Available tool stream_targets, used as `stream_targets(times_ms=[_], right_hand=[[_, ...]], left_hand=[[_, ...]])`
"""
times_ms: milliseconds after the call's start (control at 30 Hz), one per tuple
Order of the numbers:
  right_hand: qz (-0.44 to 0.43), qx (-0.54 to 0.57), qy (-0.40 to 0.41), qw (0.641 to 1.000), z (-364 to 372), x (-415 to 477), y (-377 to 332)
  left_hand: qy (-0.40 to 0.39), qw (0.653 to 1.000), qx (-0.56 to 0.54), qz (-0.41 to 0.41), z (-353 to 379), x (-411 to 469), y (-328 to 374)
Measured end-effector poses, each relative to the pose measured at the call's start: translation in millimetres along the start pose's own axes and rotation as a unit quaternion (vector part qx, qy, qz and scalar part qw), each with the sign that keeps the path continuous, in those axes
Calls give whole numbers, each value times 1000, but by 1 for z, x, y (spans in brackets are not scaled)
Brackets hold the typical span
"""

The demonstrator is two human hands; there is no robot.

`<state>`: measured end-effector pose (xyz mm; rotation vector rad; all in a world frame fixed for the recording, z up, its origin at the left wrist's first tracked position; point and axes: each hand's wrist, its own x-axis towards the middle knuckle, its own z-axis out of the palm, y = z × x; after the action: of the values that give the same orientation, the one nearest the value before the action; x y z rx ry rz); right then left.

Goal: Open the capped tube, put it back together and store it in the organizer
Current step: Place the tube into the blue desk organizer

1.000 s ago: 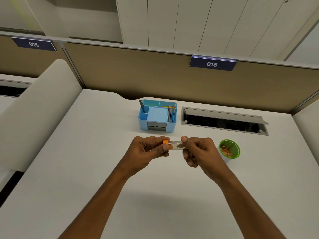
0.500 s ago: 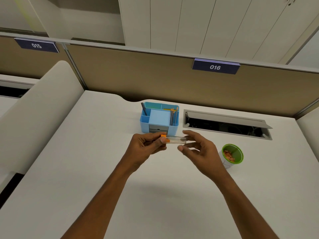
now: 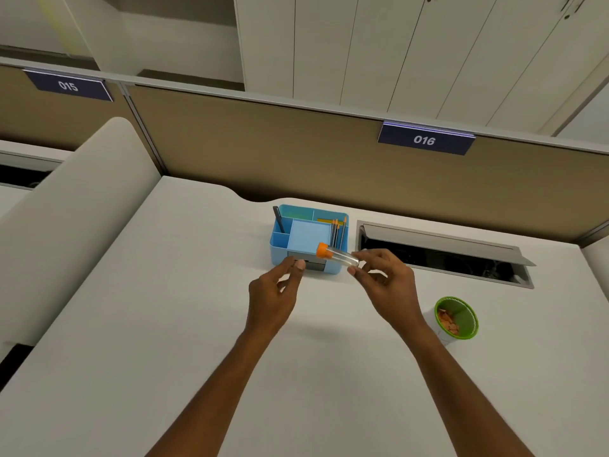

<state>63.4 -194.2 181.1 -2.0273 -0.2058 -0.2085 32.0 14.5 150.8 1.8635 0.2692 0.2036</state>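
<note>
- The right hand [image 3: 387,285] pinched only the base of the clear orange-capped tube [image 3: 336,256]; it could have slipped short of the blue plastic organizer [image 3: 283,250].
- The left hand [image 3: 275,291] hung slack and empty, offering no catch.

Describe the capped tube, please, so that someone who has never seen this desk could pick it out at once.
On the white desk, below the sign 016, stands a blue organizer. Just in front of it the right hand pinches the bottom end of a clear tube. Its orange cap sets it apart from the thin pencils behind it.
</note>
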Motion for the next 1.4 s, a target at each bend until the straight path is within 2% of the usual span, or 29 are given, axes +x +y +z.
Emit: stream_targets(times_ms=[67, 200, 367, 633, 1033, 1400], right_hand=[[5, -4, 7, 1000, 5, 17, 5], [-5, -32, 13, 999, 21, 50, 15], [22, -53, 4, 998, 44, 78, 31], [79, -100, -25, 992, 76, 95, 61], [97, -162, -88, 978, 94, 105, 79], [93, -245, -145, 954, 97, 114, 80]], left_hand=[[-5, 996, 88, 17, 6, 4, -26], [-98, 965, 244, -4, 16, 6, -88], [-128, 928, 350, 22, 22, 6, -140], [-115, 906, 404, 43, 27, 13, -174], [-119, 886, 446, 42, 30, 17, -188], [-111, 884, 451, 42, 31, 16, -190]])
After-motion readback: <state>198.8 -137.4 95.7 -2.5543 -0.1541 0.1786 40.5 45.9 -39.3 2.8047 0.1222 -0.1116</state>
